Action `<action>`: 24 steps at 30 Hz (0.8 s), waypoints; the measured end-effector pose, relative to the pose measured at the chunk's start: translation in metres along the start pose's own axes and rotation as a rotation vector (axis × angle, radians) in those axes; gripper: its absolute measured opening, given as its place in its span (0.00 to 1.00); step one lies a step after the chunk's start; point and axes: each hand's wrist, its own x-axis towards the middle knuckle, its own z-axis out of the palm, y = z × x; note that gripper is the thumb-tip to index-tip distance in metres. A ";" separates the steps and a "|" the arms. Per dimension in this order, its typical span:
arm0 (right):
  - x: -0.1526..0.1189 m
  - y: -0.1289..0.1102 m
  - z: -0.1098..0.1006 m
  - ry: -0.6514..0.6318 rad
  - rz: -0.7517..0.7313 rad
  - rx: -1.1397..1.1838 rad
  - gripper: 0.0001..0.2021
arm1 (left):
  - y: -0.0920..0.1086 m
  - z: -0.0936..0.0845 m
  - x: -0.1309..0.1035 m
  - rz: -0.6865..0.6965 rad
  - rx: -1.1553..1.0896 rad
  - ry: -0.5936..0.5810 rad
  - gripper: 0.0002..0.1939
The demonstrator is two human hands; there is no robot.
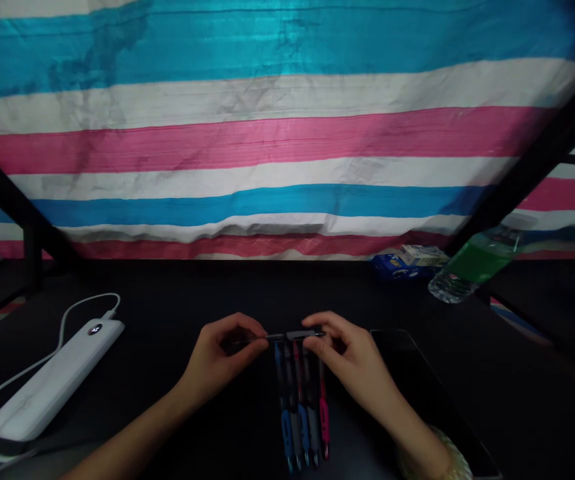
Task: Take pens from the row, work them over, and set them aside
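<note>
Just above a row of several pens, my two hands face each other. My left hand pinches a thin dark pen piece between thumb and forefinger. Between the thumb and fingers of my right hand is a grey pen part, lined up with that piece; whether the two touch is hard to tell. The pens lie side by side below, with a blue pen at the left, grey and blue ones in the middle, and a pink pen at the right.
A white power bank with a cable lies at the left. A dark tablet-like slab is beside my right forearm. Farther back at the right are a blue box and a tilted bottle of green liquid. A striped sheet hangs behind.
</note>
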 end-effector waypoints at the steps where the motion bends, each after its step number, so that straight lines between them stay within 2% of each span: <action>1: 0.000 0.000 0.000 -0.004 -0.019 0.025 0.11 | 0.000 0.000 0.000 -0.018 0.003 0.006 0.04; 3: 0.000 0.000 0.000 -0.012 -0.055 0.071 0.14 | -0.002 0.000 0.001 -0.040 0.002 0.015 0.05; 8: 0.000 0.001 -0.001 -0.057 -0.062 0.016 0.02 | -0.003 -0.002 0.000 -0.051 -0.003 0.031 0.05; 10: 0.000 0.001 -0.002 -0.064 -0.072 -0.038 0.08 | -0.003 -0.002 0.001 -0.049 -0.001 0.034 0.05; 13: -0.001 0.002 -0.004 -0.061 -0.100 -0.056 0.07 | -0.002 -0.002 0.002 -0.076 -0.026 0.031 0.06; 15: 0.000 0.002 -0.003 -0.032 -0.132 -0.048 0.12 | -0.003 -0.001 0.003 -0.104 -0.056 0.034 0.07; 19: 0.000 0.000 -0.003 -0.014 -0.141 -0.055 0.01 | -0.003 0.001 0.003 -0.150 -0.098 0.050 0.07; 24: -0.002 -0.002 -0.003 -0.008 -0.168 -0.168 0.14 | -0.004 0.003 0.001 -0.162 -0.155 0.070 0.08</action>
